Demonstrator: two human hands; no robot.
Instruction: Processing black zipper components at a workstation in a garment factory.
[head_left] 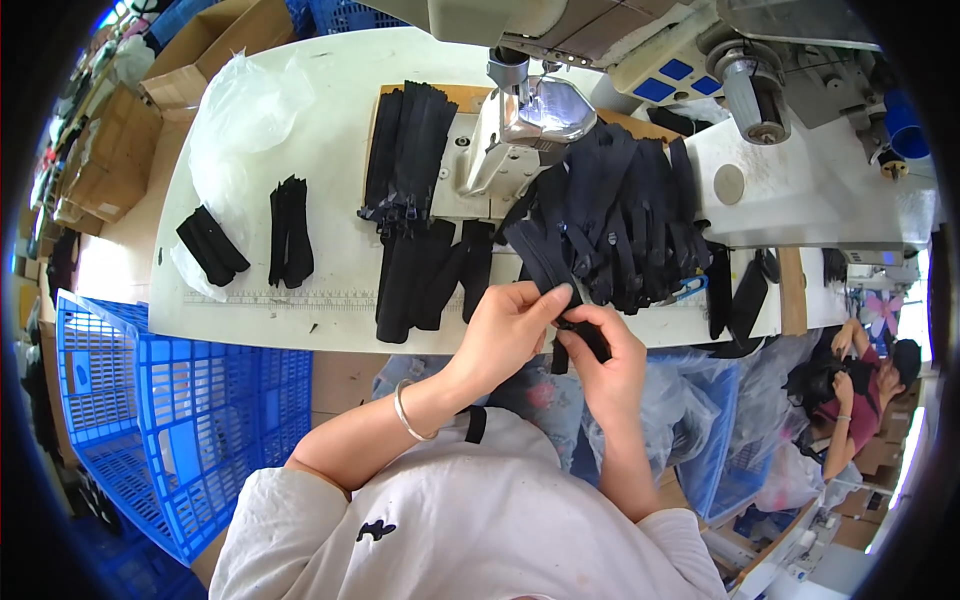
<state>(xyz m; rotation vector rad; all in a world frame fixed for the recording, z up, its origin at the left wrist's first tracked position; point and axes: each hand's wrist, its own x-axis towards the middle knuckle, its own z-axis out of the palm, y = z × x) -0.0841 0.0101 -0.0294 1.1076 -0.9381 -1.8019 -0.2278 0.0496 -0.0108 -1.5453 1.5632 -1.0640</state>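
Observation:
Close to the table's front edge, my left hand [508,330] pinches a black zipper [545,260] between thumb and fingertips. My right hand [608,362] is closed on the zipper's lower end, touching the left fingertips; the fingers hide the join between them. Just beyond lies a heap of dark zippers [635,205] with their pulls showing. To the left, a bundle of zippers [408,150] rests beside the sewing machine head [535,115]. Black fabric pieces [400,290] lie in front of that bundle.
Two small black stacks [291,240] and a clear plastic bag [240,130] occupy the table's left part. A blue plastic crate [180,400] stands at left below the table. Thread cone [752,95] sits at upper right. Another person [855,390] works at far right.

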